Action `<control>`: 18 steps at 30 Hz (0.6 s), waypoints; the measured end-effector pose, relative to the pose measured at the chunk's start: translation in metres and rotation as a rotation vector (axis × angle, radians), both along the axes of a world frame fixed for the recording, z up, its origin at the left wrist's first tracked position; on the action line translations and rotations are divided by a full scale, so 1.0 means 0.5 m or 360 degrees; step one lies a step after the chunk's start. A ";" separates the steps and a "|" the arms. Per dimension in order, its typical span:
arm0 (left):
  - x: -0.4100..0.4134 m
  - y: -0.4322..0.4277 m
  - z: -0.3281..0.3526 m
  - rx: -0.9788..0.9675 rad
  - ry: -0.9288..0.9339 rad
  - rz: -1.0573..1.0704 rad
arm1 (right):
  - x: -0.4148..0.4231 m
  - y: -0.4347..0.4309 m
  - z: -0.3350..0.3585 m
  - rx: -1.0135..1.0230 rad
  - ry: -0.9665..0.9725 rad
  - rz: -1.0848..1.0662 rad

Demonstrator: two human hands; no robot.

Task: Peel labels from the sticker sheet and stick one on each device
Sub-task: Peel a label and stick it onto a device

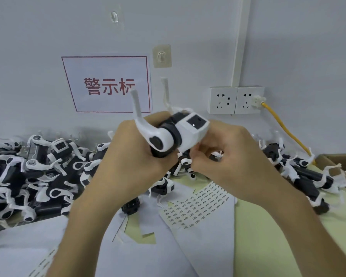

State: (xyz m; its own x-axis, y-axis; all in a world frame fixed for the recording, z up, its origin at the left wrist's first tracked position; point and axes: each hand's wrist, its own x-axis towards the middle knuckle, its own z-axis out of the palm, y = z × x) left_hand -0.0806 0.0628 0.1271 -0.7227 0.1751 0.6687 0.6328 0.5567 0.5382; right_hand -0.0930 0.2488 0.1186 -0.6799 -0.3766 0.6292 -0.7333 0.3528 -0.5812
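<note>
A black and white device (pixel 180 134) with white legs pointing up is held above the table. My left hand (pixel 132 156) grips its black body from the left. My right hand (pixel 226 154) is at the device's right underside, fingers curled against it; whether it pinches a label is hidden. The sticker sheet (pixel 196 206) with rows of small printed labels lies flat on the table below my right hand.
A large heap of the same devices (pixel 32 172) fills the left of the table, a smaller pile (pixel 304 176) lies at the right by a cardboard box (pixel 336 162). White backing papers (pixel 128 252) cover the near table. Wall sockets (pixel 236 99) with a yellow cable (pixel 282 126) are behind.
</note>
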 end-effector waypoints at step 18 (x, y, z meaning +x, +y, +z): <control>-0.017 0.012 0.000 0.0637 -0.0251 -0.0287 | -0.020 0.003 -0.004 -0.0444 -0.0191 0.0016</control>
